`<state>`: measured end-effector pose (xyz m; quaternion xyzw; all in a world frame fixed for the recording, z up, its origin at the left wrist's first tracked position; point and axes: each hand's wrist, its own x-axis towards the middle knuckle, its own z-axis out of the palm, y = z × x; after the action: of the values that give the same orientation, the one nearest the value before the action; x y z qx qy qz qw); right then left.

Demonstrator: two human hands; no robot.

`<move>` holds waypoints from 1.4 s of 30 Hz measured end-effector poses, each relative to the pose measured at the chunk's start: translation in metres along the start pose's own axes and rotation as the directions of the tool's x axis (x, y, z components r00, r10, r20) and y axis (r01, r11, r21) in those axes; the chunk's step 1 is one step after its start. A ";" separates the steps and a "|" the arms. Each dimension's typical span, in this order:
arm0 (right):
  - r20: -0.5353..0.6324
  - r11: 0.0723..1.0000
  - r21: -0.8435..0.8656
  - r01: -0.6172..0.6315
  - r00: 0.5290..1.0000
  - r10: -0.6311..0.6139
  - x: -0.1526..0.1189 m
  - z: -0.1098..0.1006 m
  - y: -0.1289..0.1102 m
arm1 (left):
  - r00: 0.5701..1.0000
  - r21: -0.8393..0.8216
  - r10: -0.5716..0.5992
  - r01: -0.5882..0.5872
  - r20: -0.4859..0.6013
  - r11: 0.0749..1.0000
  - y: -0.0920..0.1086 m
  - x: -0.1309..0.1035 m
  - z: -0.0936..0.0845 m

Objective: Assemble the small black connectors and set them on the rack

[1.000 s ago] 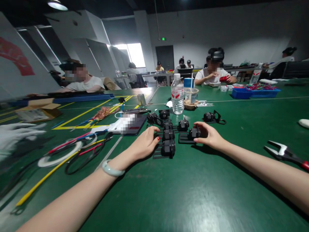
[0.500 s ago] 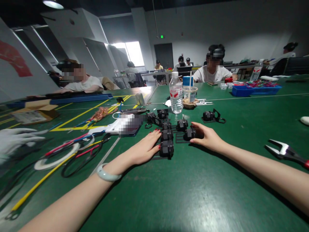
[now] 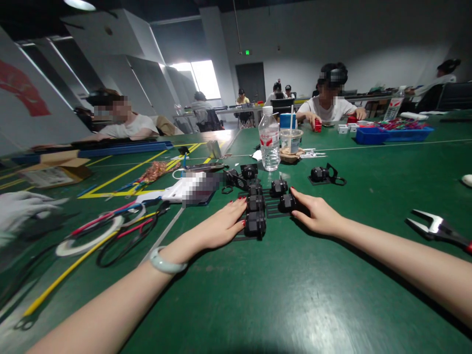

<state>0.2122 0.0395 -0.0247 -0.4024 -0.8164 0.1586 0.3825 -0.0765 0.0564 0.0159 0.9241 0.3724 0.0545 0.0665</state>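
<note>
Black ribbed fittings on flat black brackets stand in two rows on the green table (image 3: 302,275). My left hand (image 3: 221,225) lies flat with its fingers spread, fingertips against the left row (image 3: 255,223). Beside the shorter right row, my right hand (image 3: 317,212) has its thumb and fingers apart, the tips at the side of the nearest fitting (image 3: 286,202). Another fitting (image 3: 278,186) stands just behind that one. More black parts (image 3: 249,171) lie behind the left row, and a single fitting with a bracket (image 3: 320,174) sits farther right.
A water bottle (image 3: 270,140) and a cup (image 3: 291,141) stand behind the parts. Pliers (image 3: 437,228) lie at the right. Cables (image 3: 70,273) and a person's gloved hand (image 3: 25,211) are at the left. Across the table, a person handles red objects (image 3: 317,125).
My right hand and the nearest right-row fitting have shifted slightly left, closer to the left row. My left hand has stayed in place. Across the table, a person's hand with a red object has appeared.
</note>
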 end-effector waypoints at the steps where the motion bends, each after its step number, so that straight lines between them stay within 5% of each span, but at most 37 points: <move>1: 0.000 1.000 -0.002 -0.002 1.000 0.002 0.000 0.000 0.000 | 1.000 0.001 0.003 -0.003 0.003 1.000 0.000 0.000 0.000; 42: 0.031 0.973 -0.230 0.001 1.000 0.006 0.009 0.005 -0.001 | 0.997 0.092 -0.009 0.002 0.076 0.996 -0.002 0.003 0.000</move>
<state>0.2039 0.0463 -0.0227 -0.4424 -0.8347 0.0699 0.3204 -0.0754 0.0597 0.0155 0.9266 0.3742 0.0017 0.0382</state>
